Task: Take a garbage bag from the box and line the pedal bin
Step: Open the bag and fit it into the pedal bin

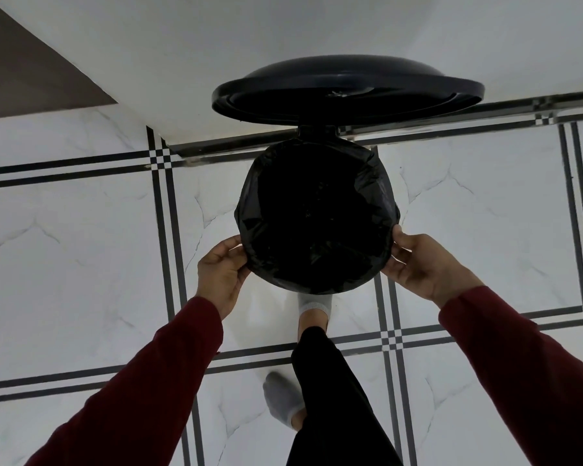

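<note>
A round black pedal bin stands on the tiled floor with its lid [347, 87] raised against the white wall. A black garbage bag [317, 216] is spread inside the bin and folded over its rim all round. My left hand [221, 270] pinches the bag's edge at the rim's near left side. On the near right side my right hand [421, 264] holds the bag's edge, thumb on top. One socked foot [313, 309] is at the bin's base, where the pedal is hidden. The box is not in view.
White marble-look floor tiles with black line borders [164, 230] spread all around the bin. A white wall [182, 62] rises just behind it, with a brown surface [24, 72] at the upper left. My other socked foot [283, 401] stands further back.
</note>
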A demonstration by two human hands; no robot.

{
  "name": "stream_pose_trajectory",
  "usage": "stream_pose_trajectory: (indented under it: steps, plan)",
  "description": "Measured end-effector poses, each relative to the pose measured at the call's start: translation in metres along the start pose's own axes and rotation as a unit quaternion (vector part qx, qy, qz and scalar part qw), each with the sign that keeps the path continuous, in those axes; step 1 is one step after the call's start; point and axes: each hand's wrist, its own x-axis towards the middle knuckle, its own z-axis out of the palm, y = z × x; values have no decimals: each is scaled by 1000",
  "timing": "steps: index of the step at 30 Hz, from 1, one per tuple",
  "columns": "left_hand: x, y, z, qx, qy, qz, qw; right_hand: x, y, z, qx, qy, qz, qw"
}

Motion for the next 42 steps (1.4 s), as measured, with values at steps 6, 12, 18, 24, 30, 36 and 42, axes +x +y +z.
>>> stream_pose_trajectory:
  steps: [6,12,18,24,30,36,42]
  plan:
    - [-5,4,-5,69,51,-95,992,2,-2,-2,-61,12,30,998]
    - [-7,13,3,65,85,-222,969,4,1,-3,-30,3,18,999]
    - [-12,11,10,-72,32,-235,969,3,6,-2,-33,-15,22,999]
    - [-21,4,7,-184,-15,-217,959,5,15,-3,7,-28,18,999]
    - [-16,3,15,-161,3,-184,970,8,24,-3,39,-4,8,999]
    - [-12,3,13,-55,26,-94,994,8,27,1,15,36,-26,999]
    - [-10,14,15,63,30,-36,997,5,25,-1,-35,54,-71,995]
